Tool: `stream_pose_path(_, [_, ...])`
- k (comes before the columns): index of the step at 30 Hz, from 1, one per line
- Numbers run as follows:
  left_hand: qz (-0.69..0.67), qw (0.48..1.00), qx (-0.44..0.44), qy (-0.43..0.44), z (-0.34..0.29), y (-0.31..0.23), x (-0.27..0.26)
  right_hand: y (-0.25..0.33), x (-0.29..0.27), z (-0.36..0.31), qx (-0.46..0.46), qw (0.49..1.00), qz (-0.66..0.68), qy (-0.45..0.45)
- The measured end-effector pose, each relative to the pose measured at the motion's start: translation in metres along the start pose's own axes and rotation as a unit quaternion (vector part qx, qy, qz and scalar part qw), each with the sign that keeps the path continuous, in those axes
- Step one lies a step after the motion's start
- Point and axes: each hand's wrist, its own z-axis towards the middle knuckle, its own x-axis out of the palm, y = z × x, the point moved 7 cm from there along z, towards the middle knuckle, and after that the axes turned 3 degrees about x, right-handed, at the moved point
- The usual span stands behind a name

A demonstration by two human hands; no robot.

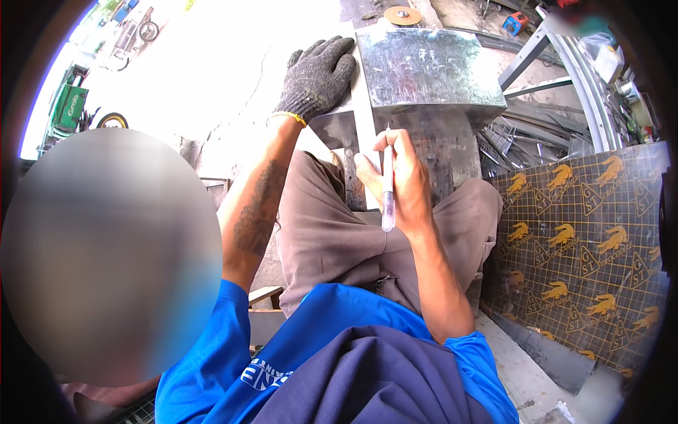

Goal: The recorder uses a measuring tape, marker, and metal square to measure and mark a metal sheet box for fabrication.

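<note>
My left hand (318, 78), in a dark grey knitted glove, lies flat with its fingers stretched out over the left side of a shiny metal sheet (427, 63) and against a long pale straight strip (364, 116). The strip runs from the far edge of the sheet toward my lap. Bare, my right hand (408, 180) grips a slim clear-barrelled pen (388, 205) beside the strip, at the sheet's near edge. The pen's tip points away from me. Whether my right thumb touches the strip, I cannot tell. Below the sheet's bent near edge is a dark, worn surface (445, 138).
Beyond the sheet lies a round brown disc (402, 15). Metal frame bars (558, 53) and a heap of metal scraps (544, 131) are at the right. Nearer stands a dark panel with yellow prints (579, 247). A green box (70, 106) is far left; a blurred patch hides the near left.
</note>
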Motion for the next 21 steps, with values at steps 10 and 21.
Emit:
stream_pose_path(10, [0.054, 0.996, 0.060, -0.025, 0.0004, -0.0018, 0.0037, 0.0070, -0.0018, 0.0018, -0.017, 1.000, -0.004, -0.006])
stream_pose_path(21, [0.073, 0.995, 0.066, -0.028, 0.0014, 0.0000, 0.0073, 0.0045, -0.0015, 0.0031, -0.025, 1.000, 0.001, -0.009])
